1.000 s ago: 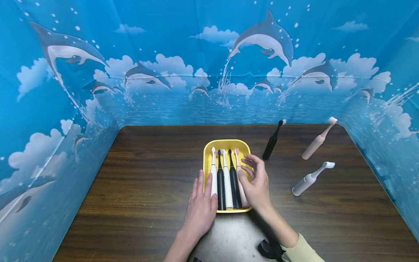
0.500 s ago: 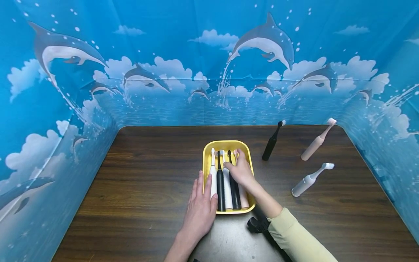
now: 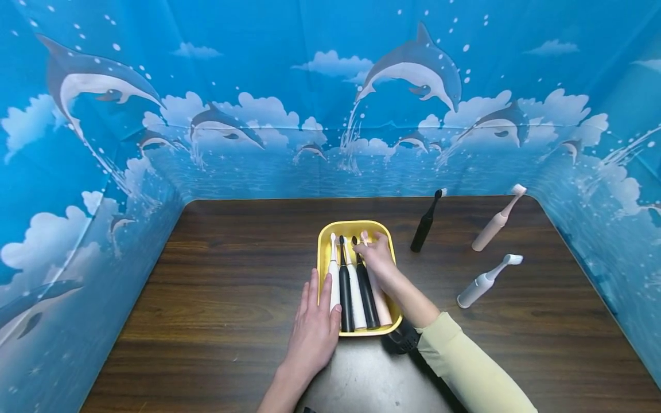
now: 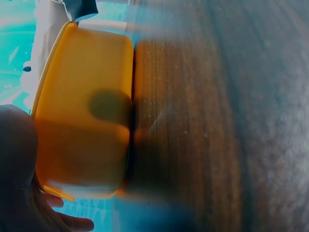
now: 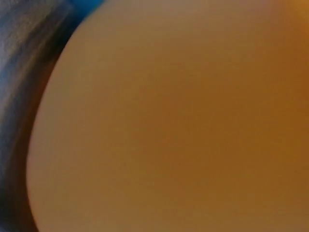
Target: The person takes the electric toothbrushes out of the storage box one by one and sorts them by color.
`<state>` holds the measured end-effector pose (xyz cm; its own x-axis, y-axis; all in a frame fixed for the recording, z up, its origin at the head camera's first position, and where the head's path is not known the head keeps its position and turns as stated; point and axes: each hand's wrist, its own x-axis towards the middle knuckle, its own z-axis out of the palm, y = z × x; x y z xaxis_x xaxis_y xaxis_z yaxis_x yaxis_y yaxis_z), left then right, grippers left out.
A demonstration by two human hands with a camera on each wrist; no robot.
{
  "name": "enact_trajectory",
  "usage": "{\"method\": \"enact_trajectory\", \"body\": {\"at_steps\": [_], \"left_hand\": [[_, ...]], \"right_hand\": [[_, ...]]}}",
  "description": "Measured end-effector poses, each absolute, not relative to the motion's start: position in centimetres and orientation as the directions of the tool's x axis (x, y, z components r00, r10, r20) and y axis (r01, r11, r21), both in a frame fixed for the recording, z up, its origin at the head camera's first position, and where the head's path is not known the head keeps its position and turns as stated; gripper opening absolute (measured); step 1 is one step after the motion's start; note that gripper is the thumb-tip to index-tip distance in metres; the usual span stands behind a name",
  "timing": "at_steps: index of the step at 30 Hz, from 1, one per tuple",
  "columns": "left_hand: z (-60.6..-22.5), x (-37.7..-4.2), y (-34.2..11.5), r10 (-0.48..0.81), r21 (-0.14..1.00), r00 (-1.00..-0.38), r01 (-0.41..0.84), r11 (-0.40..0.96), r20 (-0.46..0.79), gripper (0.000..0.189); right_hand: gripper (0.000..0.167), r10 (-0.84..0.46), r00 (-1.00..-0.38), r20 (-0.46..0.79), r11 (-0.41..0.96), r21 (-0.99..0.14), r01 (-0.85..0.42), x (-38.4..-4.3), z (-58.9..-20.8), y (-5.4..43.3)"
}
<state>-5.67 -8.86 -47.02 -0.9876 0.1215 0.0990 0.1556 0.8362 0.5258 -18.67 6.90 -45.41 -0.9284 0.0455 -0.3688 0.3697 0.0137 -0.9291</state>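
A yellow tray (image 3: 323, 261) holds several electric toothbrushes side by side, white, black and pink. My left hand (image 3: 313, 327) lies along the tray's left edge with straight fingers. In the left wrist view the tray's outer wall (image 4: 82, 111) stands beside that hand (image 4: 19, 159). My right hand (image 3: 379, 258) reaches into the tray's upper right and grips the pink electric toothbrush (image 3: 381, 304) near its neck; the fingers partly hide the grip. Its thumb extends over the neighbouring black toothbrush (image 3: 366, 298). A blurred, skin-toned surface fills most of the right wrist view.
Three electric toothbrushes stand upright on the wooden table (image 3: 232, 275) right of the tray: a black one (image 3: 423, 229), a pink one (image 3: 490, 232) and a grey-white one (image 3: 475, 291). A blue dolphin-print curtain (image 3: 310, 166) surrounds the table's back and sides.
My right hand has moved from the tray's right edge inward over the toothbrush necks. The heads of the pink and neighbouring black toothbrushes have shifted slightly left. The left hand stays in place.
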Motion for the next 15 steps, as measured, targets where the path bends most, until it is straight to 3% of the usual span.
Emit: {"method": "enact_trajectory", "body": {"at_steps": [6, 15], "left_hand": [[-47.1, -5.6, -8.7, 0.116, 0.527, -0.989, 0.150, 0.836, 0.098, 0.064], [-47.4, -5.4, -8.5, 0.107, 0.527, -0.990, 0.138, 0.839, 0.089, 0.064]], "right_hand": [[0.071, -0.048, -0.934, -0.353, 0.105, -0.932, 0.347, -17.2, -44.5, 7.5], [0.033, -0.274, -0.922, -0.273, 0.310, -0.933, 0.184, -14.7, -42.5, 9.1]]}}
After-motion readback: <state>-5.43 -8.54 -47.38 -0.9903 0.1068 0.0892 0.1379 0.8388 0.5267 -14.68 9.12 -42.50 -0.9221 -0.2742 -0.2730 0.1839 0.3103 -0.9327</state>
